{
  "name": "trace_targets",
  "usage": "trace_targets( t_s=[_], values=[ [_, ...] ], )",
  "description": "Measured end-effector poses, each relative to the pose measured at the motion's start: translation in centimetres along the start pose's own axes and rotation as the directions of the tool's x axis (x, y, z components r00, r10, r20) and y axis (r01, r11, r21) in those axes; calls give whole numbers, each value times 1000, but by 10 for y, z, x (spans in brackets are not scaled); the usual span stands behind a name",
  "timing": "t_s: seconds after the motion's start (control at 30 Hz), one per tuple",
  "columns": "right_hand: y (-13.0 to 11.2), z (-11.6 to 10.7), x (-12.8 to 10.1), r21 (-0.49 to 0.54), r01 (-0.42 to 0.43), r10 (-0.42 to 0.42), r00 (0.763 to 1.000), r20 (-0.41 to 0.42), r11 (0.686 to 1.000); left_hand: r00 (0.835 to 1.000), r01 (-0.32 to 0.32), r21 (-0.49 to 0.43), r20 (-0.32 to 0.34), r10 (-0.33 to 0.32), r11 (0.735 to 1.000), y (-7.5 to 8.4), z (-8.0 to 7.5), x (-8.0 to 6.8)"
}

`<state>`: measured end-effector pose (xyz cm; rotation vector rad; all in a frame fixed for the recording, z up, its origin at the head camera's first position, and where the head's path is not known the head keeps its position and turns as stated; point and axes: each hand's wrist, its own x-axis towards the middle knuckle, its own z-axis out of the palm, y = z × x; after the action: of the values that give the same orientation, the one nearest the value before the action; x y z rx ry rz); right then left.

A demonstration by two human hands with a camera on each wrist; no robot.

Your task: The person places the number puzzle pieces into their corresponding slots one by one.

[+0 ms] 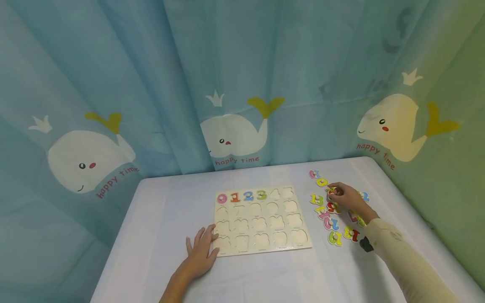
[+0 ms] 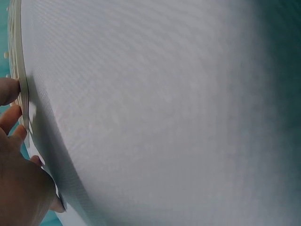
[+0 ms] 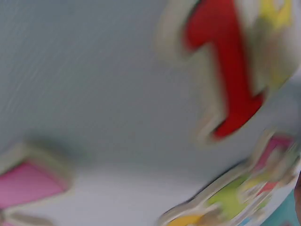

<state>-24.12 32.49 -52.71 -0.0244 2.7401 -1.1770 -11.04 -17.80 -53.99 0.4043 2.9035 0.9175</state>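
A wooden number puzzle board (image 1: pixel 261 216) lies on the table with 0, 1, 2 and 3 set in its top row and bare recesses below. At its lower left edge my left hand (image 1: pixel 201 252) rests with fingers spread, fingertips on the board. In the left wrist view those fingers (image 2: pixel 10 117) touch the board's side. Over the loose pieces at the right, my right hand (image 1: pixel 345 197) bends its fingers and thumb together on a small yellowish number piece (image 1: pixel 330 189), partly hidden. Blurred in the right wrist view is a red 1 (image 3: pixel 230 66).
Loose number pieces lie right of the board, among them a yellow 0 (image 1: pixel 321 182) and a green-and-yellow one (image 1: pixel 335 238). A dark object (image 1: pixel 366 244) sits by the right sleeve. A blue whale-print curtain (image 1: pixel 182 84) hangs behind the white-covered table (image 1: pixel 163 210).
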Motion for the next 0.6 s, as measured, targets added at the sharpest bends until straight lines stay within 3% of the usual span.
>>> trace_targets(
  t_s=[0.13,0.4,0.6],
  values=[
    [-21,14,11,-19,37,-37,999,-20,999,1000,6,0,2,-6,1000,0,-2,0],
    [-60,60,34,-82,242,-244,970,-10,967,1000,-8,-11,-4,8,1000,1,-2,-1],
    [-90,92,41,-107,259,-256,966,41,960,1000,-18,-1,-21,18,1000,1,-1,-2]
  ],
)
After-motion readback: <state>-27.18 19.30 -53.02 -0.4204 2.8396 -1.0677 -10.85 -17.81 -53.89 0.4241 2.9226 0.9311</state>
